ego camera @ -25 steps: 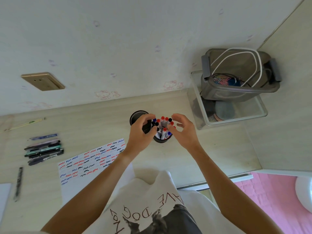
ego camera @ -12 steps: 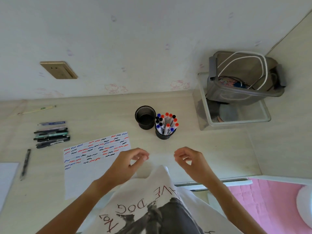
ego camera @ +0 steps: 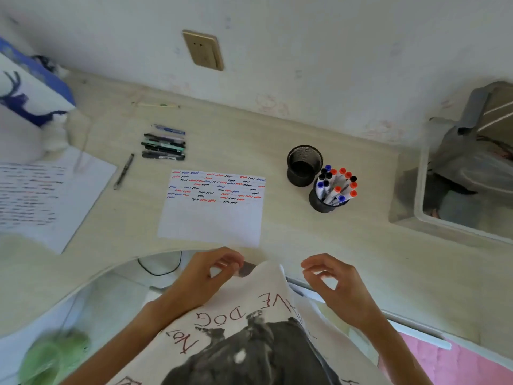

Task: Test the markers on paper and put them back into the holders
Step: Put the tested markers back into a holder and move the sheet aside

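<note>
Two black mesh holders stand on the desk right of centre. The rear holder (ego camera: 304,165) looks empty. The front holder (ego camera: 323,202) is full of markers (ego camera: 337,184) with red, blue and black caps. A white paper (ego camera: 213,208) with rows of red, blue and black squiggles lies in the middle. My left hand (ego camera: 211,270) and my right hand (ego camera: 330,279) hover near my chest at the desk's front edge, fingers loosely curled, holding nothing.
A row of dark pens (ego camera: 163,147) lies left of the paper, with one single pen (ego camera: 123,172) further left. A second scribbled sheet (ego camera: 41,195) sits at far left. A clear bin (ego camera: 466,190) stands at right against the wall.
Both hands drew back from the full marker holder to the desk's front edge and hold nothing. My view swung left, so the holders now sit right of centre.
</note>
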